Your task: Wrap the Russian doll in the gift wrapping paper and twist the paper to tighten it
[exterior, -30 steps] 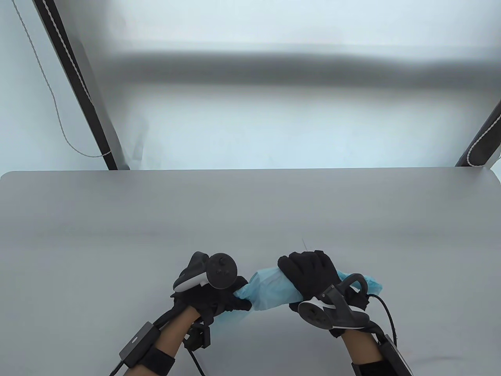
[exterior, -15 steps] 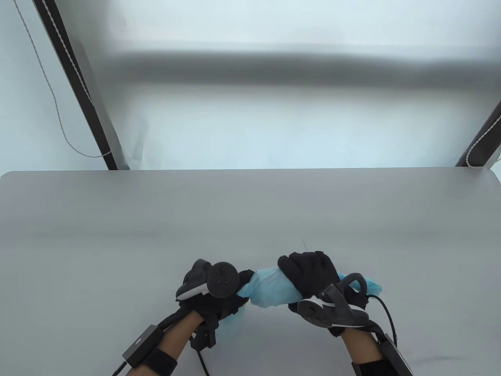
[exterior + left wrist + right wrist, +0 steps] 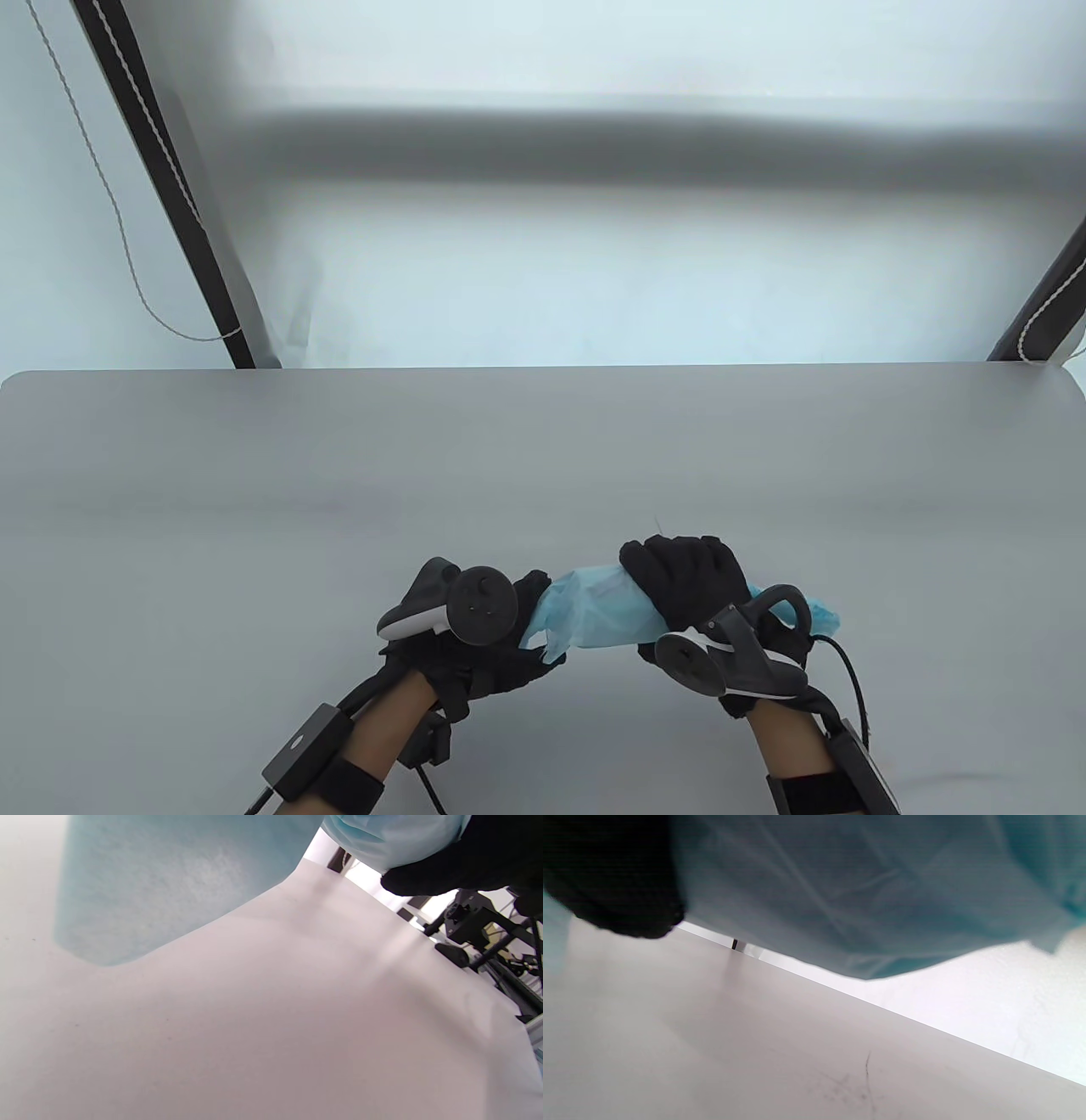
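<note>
Nearest the worktop's front edge, both forearms enter with black wrist straps and cables.

Left hand (image 3: 488, 654): black glove, tracker (image 3: 462, 604) on its back. Its fingers curl round the gathered left end of the light-blue wrapping paper (image 3: 594, 615), pinching it where it narrows to a crumpled neck. Left wrist view: a loose flap of the paper (image 3: 169, 878) hangs down toward the worktop (image 3: 271, 1018); whether it touches is not clear.

Right hand (image 3: 691, 581): black glove, second tracker (image 3: 730, 662) on its back. Its fingers wrap over the top of the paper bundle, gripping the thick middle part. A short tuft of paper sticks out past this hand on the right. Right wrist view: the paper (image 3: 865, 895) bulges from under a dark glove tip (image 3: 615, 878), held clear above the worktop (image 3: 755, 1052), which carries faint dark scratch marks.

Russian doll: not visible; fully covered, presumably inside the bundle under the right hand. The bundle lies roughly left to right between the two hands, near the front middle of the grey worktop (image 3: 543, 458).

Beyond the far edge: a pale wall, a dark slanted post (image 3: 161, 187) with a thin cord on the left, another post at the right.
</note>
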`<act>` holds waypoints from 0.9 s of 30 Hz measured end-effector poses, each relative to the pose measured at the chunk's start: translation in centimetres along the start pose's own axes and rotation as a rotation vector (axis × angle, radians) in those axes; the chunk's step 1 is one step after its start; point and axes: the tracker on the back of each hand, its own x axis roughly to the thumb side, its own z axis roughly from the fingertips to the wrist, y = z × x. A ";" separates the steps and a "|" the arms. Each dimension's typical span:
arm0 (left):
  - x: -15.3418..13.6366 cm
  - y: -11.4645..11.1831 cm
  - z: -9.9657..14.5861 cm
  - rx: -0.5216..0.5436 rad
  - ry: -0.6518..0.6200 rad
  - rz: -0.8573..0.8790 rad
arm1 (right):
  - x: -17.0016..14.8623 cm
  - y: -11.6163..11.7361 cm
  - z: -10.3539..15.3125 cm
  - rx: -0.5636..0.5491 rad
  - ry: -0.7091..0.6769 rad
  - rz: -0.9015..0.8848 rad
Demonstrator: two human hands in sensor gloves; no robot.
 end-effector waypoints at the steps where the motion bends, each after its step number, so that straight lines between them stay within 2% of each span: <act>1: 0.0 0.1 0.1 -0.005 -0.045 0.039 | -0.3 0.1 0.1 -0.002 0.005 -0.005; 5: -0.2 0.1 0.0 -0.061 -0.073 0.179 | -0.5 0.1 0.3 0.000 -0.003 0.011; 7: -1.0 0.4 0.1 -0.032 -0.090 0.285 | -0.6 0.1 0.3 -0.005 -0.008 -0.007; 10: -1.5 0.7 0.3 -0.098 -0.103 0.380 | -0.3 0.0 0.2 -0.018 -0.020 -0.012; 12: -1.8 0.9 0.4 -0.083 -0.100 0.385 | -0.1 -0.3 0.2 -0.033 -0.033 0.001; 14: -1.9 1.1 0.5 -0.061 -0.046 0.367 | 0.0 -0.6 0.4 -0.061 -0.044 0.007; 16: -2.1 1.5 0.6 0.013 0.038 0.261 | 0.1 -1.0 0.6 -0.085 -0.057 0.026; 20: -2.4 1.6 0.9 0.047 0.157 0.135 | 0.5 -1.3 0.7 -0.099 -0.071 0.009; 24: -2.6 1.4 1.0 0.112 0.157 0.069 | 1.0 -1.5 0.7 -0.100 -0.083 0.012; 27: -2.7 1.4 0.8 0.149 0.087 0.129 | 0.9 -1.3 0.7 -0.093 -0.070 -0.019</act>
